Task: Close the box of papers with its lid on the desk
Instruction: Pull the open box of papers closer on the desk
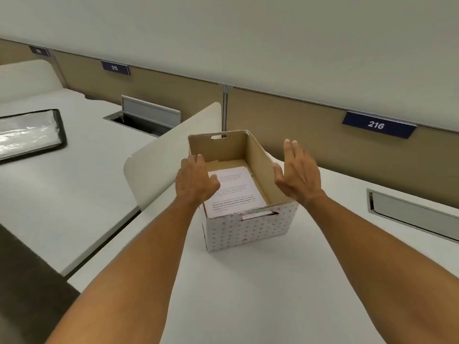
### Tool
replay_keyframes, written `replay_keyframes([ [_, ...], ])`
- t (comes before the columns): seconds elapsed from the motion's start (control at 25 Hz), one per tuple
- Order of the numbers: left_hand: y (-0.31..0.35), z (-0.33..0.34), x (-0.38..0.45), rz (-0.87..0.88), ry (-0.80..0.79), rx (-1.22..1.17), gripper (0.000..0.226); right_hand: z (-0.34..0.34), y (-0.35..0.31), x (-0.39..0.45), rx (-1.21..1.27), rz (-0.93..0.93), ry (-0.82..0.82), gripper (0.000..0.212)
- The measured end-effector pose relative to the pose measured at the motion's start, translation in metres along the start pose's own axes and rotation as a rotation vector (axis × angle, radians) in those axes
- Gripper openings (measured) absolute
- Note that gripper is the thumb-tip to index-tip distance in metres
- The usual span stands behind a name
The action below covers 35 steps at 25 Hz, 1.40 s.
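Note:
A cardboard box [248,232], white with small pink hearts outside and brown inside, stands open on the white desk [248,294]. A stack of printed papers [233,192] lies on its bottom. My left hand [193,180] hovers over the box's left wall, fingers loosely apart, holding nothing. My right hand [298,170] is spread open above the box's right wall, palm facing left, empty as well. No lid is in view.
A cream divider panel [159,155] stands left of the box. The neighbouring desk holds a black-edged clear folder [29,132] and an open cable hatch [144,120]. A shut cable hatch [412,214] lies right. Partition wall with signs 215 and 216 behind.

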State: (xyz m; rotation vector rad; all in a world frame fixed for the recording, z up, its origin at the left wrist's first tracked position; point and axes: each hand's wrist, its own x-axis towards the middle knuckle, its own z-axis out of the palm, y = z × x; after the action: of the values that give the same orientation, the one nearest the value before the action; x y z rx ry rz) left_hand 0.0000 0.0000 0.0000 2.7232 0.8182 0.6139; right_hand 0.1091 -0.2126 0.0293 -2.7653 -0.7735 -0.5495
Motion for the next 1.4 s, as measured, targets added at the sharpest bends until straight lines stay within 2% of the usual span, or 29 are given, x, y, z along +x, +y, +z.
replay_keyframes([
  [0.16,-0.016,0.009,0.032,-0.198,-0.075,-0.223,0.02,0.017,0.008,0.034,0.144,0.061,-0.088,0.038],
  [0.24,-0.021,0.017,0.045,-0.284,-0.091,-0.304,0.014,0.027,0.011,0.049,0.192,0.163,-0.133,0.018],
  [0.36,-0.028,0.025,0.063,-0.385,-0.059,-0.342,0.029,0.038,0.017,0.068,0.241,0.301,-0.217,0.018],
  [0.56,-0.036,0.029,0.086,-0.534,-0.093,-0.342,0.014,0.055,0.025,0.094,0.435,0.461,-0.293,0.011],
  [0.76,-0.035,0.027,0.102,-0.631,-0.149,-0.386,0.023,0.063,0.029,0.107,0.543,0.482,-0.387,0.023],
  [1.04,-0.026,0.024,0.105,-0.624,-0.187,-0.388,0.023,0.054,0.031,0.113,0.566,0.499,-0.485,0.012],
  [1.4,0.018,0.018,0.097,-0.465,-0.277,-0.38,0.023,-0.002,0.064,0.081,0.569,0.644,-0.607,0.001],
])
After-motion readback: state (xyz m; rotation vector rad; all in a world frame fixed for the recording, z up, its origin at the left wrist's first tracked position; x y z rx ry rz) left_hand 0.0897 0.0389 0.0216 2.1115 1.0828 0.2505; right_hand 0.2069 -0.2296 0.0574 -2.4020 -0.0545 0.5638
